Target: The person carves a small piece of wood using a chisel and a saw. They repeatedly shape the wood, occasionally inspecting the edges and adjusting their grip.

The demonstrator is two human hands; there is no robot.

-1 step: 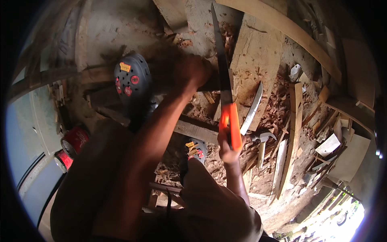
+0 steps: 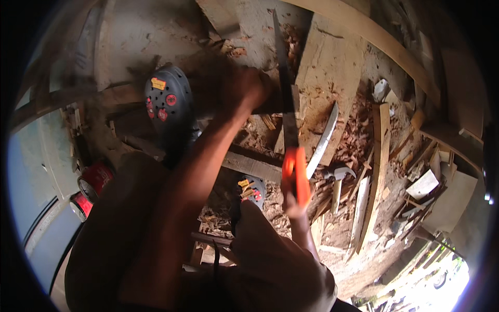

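Note:
My right hand [image 2: 294,203] is wrapped round the orange handle of a handsaw [image 2: 287,88]. The long dark blade points away from me and crosses the right end of a dark wooden board [image 2: 125,95]. My left hand [image 2: 247,87] is closed on that board just left of the blade; shadow hides its fingertips. A grey clog [image 2: 169,99] with colourful charms is on my left foot, resting by the board. The other clog [image 2: 252,191] shows below, between my arms. Right of the saw lies a machete-like blade [image 2: 325,138], its handle end hidden behind my right hand.
A claw hammer [image 2: 338,182] lies right of my right hand. A wide plank [image 2: 332,67] and a curved wooden strip [image 2: 382,171] lie farther right among shavings and offcuts. Two red cans [image 2: 95,179] stand at the left by a pale blue panel [image 2: 44,156].
The handsaw and my right hand have slid a short way toward me. My left hand stays on the board in nearly the same place.

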